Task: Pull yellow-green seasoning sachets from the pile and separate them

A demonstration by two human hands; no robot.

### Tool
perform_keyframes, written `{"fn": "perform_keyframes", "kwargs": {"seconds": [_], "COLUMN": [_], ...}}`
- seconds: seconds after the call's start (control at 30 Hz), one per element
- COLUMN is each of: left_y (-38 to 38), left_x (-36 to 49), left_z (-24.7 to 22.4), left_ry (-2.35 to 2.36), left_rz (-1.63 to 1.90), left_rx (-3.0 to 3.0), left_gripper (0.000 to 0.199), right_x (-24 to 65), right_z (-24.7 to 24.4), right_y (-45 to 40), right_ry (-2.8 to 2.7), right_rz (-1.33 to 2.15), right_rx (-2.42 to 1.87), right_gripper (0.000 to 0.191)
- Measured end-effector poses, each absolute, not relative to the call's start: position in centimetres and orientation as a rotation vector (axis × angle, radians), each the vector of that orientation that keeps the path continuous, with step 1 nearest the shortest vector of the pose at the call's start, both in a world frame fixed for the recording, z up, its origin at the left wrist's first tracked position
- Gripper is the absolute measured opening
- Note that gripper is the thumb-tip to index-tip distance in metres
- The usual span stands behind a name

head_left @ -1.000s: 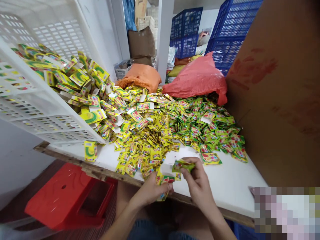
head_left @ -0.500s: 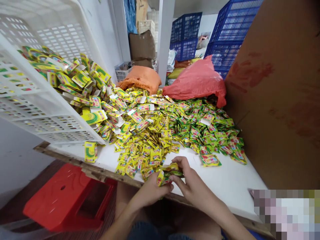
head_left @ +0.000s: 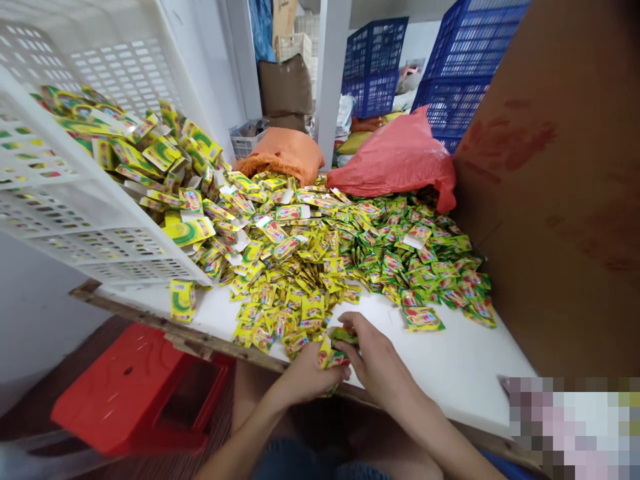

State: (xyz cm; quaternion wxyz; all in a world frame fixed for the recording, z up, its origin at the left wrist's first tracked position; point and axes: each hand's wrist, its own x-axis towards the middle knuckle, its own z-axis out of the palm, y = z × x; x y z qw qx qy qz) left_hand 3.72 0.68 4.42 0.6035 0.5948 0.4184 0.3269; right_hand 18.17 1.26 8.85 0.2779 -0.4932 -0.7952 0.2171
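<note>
My left hand is closed around a small yellow and green box at the table's front edge. Against the box's upper end, my right hand pinches a green packet, partly hidden by the fingers. Just beyond my hands lies a heap of yellow packets. Green packets are piled to the right of it, and several yellow boxes, some with open white flaps, lie at the back left.
A tilted white crate full of boxes stands on the left. Orange and red sacks lie behind the heaps. A large cardboard box borders the right side. A red stool is below left.
My right hand has moved slightly toward the box, and the packets at its opening now show less. The view has shifted a little.
</note>
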Motion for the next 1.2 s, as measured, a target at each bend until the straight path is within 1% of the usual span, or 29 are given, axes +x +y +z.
{"fn": "perform_keyframes", "kwargs": {"seconds": [0.17, 0.37, 0.53, 0.67, 0.77, 0.9, 0.97, 1.03, 1.1, 1.2], "left_y": [1.3, 2.0, 2.0, 1.8, 1.5, 0.9, 0.7, 0.5, 0.4, 0.2], "left_x": [3.4, 2.8, 2.2, 1.8, 1.8, 2.3, 2.5, 2.5, 2.4, 2.4], "left_z": [4.2, 2.8, 1.8, 1.5, 1.5, 1.7, 1.7, 1.7, 1.6, 1.6], "left_ry": [1.018, 0.772, 0.787, 0.835, 0.949, 0.989, 0.990, 1.008, 1.032, 1.044], "left_rz": [0.790, 0.782, 0.780, 0.785, 0.898, 1.037, 1.063, 1.083, 1.073, 1.056], "left_rx": [1.406, 1.343, 1.278, 1.271, 1.252, 1.264, 1.259, 1.232, 1.207, 1.214], "left_gripper": [0.029, 0.026, 0.035, 0.042, 0.045, 0.042, 0.038, 0.035, 0.035, 0.036], "right_x": [18.3, 19.2, 18.5, 18.0, 17.8, 17.6, 17.6, 17.8, 18.0, 18.3], "right_z": [8.0, 6.9, 6.1, 6.8, 7.6, 8.0, 7.6, 6.8, 5.8, 5.0], "right_y": [1.3, 0.4, 0.0, -0.2, -0.2, 0.0, 0.1, -0.1, -0.5, -1.0], "right_ry": [-2.058, -2.141, -2.145, -2.245, -2.306, -2.327, -2.327, -2.270, -2.173, -2.130], "right_rz": [0.476, 0.285, 0.176, 0.257, 0.320, 0.356, 0.417, 0.473, 0.458, 0.388], "right_rx": [-1.300, -1.173, -1.255, -1.263, -1.294, -1.336, -1.322, -1.284, -1.246, -1.230], "right_gripper": [0.012, 0.022, 0.016, 0.015, 0.017, 0.015, 0.015, 0.019, 0.021, 0.017]}}
